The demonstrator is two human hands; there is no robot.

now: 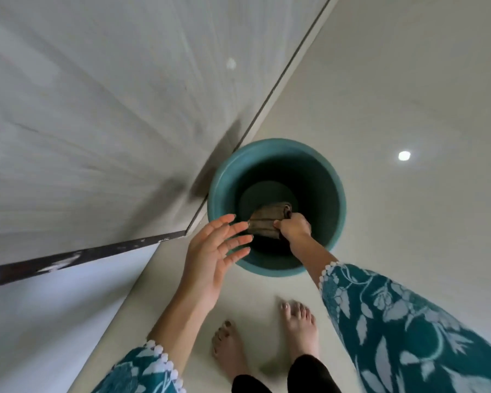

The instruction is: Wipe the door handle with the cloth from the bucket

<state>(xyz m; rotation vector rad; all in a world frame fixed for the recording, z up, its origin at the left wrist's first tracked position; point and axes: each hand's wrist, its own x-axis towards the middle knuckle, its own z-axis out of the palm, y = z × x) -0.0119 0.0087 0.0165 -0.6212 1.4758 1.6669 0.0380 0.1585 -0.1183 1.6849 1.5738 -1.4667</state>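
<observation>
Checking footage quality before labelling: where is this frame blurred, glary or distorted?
Head view: motion blur streaks the door and smears the left hand; two round light reflections glare on the floor; wide-angle distortion bends straight edges; bucket interior dark, cloth dim.

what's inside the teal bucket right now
Inside the teal bucket is a dark folded cloth, gripped by the right hand reaching in. The left hand hovers open at the rim. The hand and cloth hide part of the bottom.
</observation>
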